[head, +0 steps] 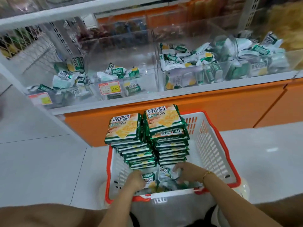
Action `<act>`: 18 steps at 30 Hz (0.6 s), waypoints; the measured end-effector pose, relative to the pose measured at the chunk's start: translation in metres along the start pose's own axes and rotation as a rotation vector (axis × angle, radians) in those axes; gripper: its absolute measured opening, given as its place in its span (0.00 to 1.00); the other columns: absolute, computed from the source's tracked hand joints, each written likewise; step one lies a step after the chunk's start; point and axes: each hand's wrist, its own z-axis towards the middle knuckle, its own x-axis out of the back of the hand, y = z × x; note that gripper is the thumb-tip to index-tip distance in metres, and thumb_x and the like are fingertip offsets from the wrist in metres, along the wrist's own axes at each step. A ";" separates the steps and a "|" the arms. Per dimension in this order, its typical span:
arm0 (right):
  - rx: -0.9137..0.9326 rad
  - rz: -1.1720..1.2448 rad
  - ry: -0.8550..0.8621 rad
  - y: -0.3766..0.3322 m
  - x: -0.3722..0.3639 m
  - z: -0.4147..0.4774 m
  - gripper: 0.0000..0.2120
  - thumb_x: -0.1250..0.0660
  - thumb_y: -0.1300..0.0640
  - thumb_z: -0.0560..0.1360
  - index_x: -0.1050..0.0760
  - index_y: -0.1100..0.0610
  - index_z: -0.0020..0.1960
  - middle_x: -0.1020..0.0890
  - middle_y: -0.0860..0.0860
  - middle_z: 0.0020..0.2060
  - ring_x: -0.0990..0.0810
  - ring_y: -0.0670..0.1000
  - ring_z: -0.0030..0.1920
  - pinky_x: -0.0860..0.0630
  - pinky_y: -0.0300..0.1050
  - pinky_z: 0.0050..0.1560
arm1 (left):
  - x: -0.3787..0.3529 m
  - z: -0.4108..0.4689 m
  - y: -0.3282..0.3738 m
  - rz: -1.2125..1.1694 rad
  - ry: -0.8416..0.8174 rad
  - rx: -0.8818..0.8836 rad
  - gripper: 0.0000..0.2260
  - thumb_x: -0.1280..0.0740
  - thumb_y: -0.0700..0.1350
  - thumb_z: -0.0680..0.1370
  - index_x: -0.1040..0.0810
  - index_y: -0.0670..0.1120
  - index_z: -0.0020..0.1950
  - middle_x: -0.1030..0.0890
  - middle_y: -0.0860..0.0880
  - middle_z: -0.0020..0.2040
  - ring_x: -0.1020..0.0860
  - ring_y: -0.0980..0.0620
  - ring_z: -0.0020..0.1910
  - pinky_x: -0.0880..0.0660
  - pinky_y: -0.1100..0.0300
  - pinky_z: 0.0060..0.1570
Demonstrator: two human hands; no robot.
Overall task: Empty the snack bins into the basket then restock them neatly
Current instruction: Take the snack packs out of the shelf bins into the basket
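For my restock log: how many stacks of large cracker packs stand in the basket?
2. The left stack and the right stack stand side by side at the far end of the basket. Lower packs may be hidden.

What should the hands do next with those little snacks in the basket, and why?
Probably gather and lift a handful. Both the left hand and the right hand are already down among the loose small packets in the basket, and the middle bin looks nearly empty.
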 end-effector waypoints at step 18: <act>0.401 -0.056 0.705 -0.137 0.280 -0.110 0.07 0.31 0.51 0.74 0.20 0.55 0.44 0.18 0.46 0.41 0.21 0.43 0.41 0.27 0.35 0.39 | 0.263 -0.086 0.144 -0.313 0.537 -0.658 0.06 0.32 0.45 0.77 0.20 0.43 0.47 0.19 0.47 0.42 0.21 0.57 0.38 0.27 0.70 0.35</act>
